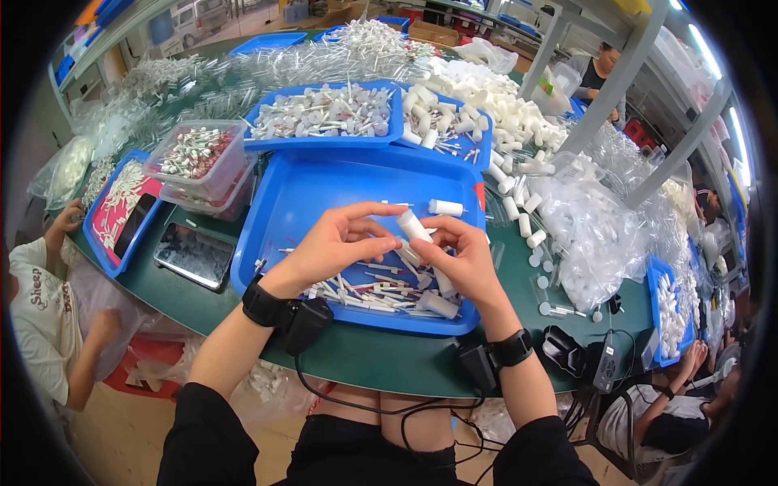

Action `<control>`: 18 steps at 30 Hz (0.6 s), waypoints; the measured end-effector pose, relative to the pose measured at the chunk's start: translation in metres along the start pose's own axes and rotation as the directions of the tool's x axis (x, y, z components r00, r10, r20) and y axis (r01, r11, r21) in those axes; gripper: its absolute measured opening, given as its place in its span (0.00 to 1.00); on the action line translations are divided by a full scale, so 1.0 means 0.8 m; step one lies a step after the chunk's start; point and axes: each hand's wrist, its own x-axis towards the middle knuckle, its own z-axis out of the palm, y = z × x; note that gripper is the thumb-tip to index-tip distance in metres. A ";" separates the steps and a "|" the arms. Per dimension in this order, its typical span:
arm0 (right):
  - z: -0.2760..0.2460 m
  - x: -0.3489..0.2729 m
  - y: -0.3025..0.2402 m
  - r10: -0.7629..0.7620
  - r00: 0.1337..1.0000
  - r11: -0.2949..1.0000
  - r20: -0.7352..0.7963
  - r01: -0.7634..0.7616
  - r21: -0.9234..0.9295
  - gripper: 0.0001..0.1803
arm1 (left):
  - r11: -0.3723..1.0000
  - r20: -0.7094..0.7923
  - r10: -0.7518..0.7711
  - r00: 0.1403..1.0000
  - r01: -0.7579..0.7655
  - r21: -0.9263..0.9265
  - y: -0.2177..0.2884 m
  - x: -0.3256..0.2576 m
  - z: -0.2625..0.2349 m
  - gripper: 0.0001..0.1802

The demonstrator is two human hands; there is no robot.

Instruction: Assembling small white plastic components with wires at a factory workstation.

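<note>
A dark green bench (pixel 381 356) carries everything, and the space beyond the fingers is filled by heaps of clear plastic tubes (pixel 324 57) and white plastic caps (pixel 486 97). Directly under the fingers lies a large blue rectangular plastic tray (pixel 324 186), with loose thin white sticks (pixel 365 287) scattered on it just below the fingertips. Beyond it, two more blue trays (pixel 324 142) of white capped parts are seen. To the left of the fingers stand stacked clear plastic boxes (pixel 198 158) of small red and white pieces, and nearer, a dark flat phone (pixel 193 255) lies on the bench. To the right of the fingers a crumpled clear plastic bag (pixel 592 235) of white parts is heaped.

The left hand (pixel 332 243) and the right hand (pixel 466 259) meet over the tray. A small white cylindrical plastic tube (pixel 413 225) is pinched between the fingers of both hands, tilted up to the left; both sets of fingers are closed around it. A similar white tube (pixel 446 207) lies on the tray just beyond the fingertips.
</note>
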 end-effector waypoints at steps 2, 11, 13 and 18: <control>0.001 0.000 0.001 -0.008 1.000 1.000 0.004 0.008 -0.005 0.15 | 1.000 -0.004 0.001 1.000 -0.001 0.011 -0.004 0.001 -0.002 0.25; 0.002 0.000 -0.003 -0.009 1.000 1.000 -0.001 0.009 -0.015 0.15 | 0.895 -0.754 0.249 0.608 -0.441 -0.060 -0.001 0.006 -0.038 0.28; 0.000 0.000 -0.003 -0.007 1.000 1.000 -0.002 0.007 -0.015 0.15 | 0.805 -0.890 0.164 0.426 -0.579 -0.129 -0.004 0.006 -0.058 0.27; 0.004 0.000 -0.004 0.008 1.000 1.000 -0.001 -0.008 -0.005 0.15 | 0.715 -0.886 -0.048 0.461 -0.603 -0.353 -0.021 0.006 -0.086 0.22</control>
